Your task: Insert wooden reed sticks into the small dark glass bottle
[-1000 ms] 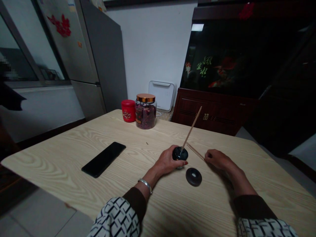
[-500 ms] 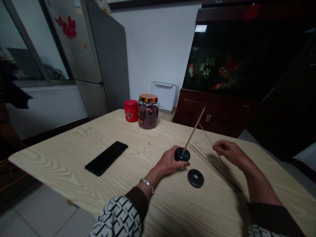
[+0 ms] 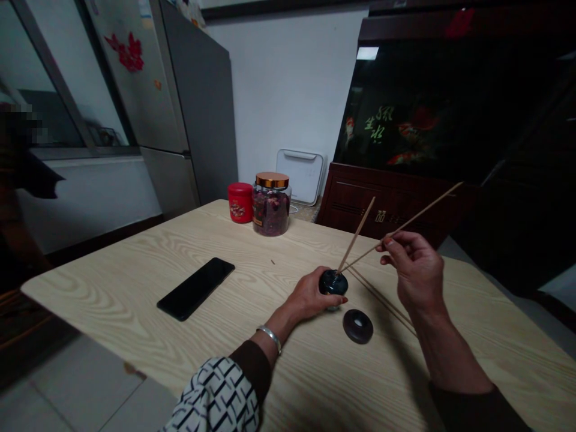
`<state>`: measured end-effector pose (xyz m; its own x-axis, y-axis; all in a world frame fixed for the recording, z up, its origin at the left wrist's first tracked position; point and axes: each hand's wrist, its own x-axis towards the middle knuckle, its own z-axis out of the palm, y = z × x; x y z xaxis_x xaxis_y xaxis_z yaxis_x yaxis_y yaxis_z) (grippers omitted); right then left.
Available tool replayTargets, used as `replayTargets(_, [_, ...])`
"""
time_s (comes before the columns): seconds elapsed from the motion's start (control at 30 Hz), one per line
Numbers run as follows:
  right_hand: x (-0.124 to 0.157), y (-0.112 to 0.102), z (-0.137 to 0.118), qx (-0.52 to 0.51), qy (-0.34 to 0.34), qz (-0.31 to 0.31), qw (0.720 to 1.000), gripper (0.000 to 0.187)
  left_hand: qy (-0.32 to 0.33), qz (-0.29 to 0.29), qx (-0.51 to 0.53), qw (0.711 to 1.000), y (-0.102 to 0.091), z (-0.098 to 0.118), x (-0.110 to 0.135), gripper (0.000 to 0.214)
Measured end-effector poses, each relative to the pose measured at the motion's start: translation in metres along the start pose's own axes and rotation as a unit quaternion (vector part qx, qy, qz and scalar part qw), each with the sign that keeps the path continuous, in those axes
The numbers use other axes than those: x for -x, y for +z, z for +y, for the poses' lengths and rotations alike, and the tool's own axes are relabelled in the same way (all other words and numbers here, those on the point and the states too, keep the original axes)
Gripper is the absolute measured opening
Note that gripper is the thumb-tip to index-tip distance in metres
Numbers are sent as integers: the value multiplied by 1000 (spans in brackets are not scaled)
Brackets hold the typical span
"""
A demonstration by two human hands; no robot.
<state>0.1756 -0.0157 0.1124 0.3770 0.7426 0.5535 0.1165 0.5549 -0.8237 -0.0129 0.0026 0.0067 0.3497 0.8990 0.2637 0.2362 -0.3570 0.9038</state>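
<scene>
My left hand (image 3: 310, 295) is closed around a small dark reed diffuser bottle (image 3: 333, 283) on the table. A few thin wooden reeds (image 3: 357, 231) lean out of its neck, bunched together. To the right, my right hand (image 3: 414, 264) pinches a single reed stick (image 3: 427, 207) between thumb and fingers; this stick slants down to the left, its lower tip at the bottle's mouth. Whether the tip is inside the neck I cannot tell. More loose reeds (image 3: 382, 300) lie on the table beneath my right hand. A round dark cap (image 3: 357, 326) rests just in front of the bottle.
A black phone (image 3: 197, 288) lies on the wood-grain table (image 3: 288, 384) at left. Toward the back edge stand a red canister (image 3: 240, 203) and a glass jar (image 3: 271, 205) with a copper lid. A fridge (image 3: 198, 108) and a fish tank cabinet (image 3: 360, 198) are behind.
My right hand has turned and lifted. The reed in it now points up to the right, and its lower end has come to the bottle's mouth. My left hand stays on the bottle.
</scene>
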Motion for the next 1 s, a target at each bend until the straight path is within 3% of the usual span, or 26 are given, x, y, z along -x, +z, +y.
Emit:
replayTargets(0.13, [9,9,10,35,28,-61,997,25,1,3,-5,1000,0,-1,0,67])
replayTargets(0.27, [13,11,16,121,97,-210,965,31,5,4,-6,1000,0,-1,0,65])
replayTargets(0.33, [8,2,20,175,125,-261,941,35,6,3,-5,1000,0,-1,0,64])
replayTargets(0.43, [-9,-25,34,288,114,-269,912,35,2,5,-5,1000,0,0,0,66])
replayTargets(0.5, [-20,-47,48,415,78,-270,865,27,-1,3,-7,1000,0,0,0,66])
replayTargets(0.57, [-25,-66,64,532,66,-293,792,18,-2,1,-8,1000,0,0,1,66])
replayTargets(0.63, [-24,-77,79,598,89,-325,727,13,-1,1,-8,1000,0,0,1,66])
replayTargets(0.7, [-21,-82,90,621,116,-350,692,12,0,2,-9,1000,-1,1,1,66])
replayTargets(0.77, [-17,-84,99,620,129,-360,685,11,0,1,-12,1000,-1,2,1,66])
replayTargets(1.0, [-17,-89,112,538,154,-380,736,6,-5,0,-8,1000,-1,2,0,66])
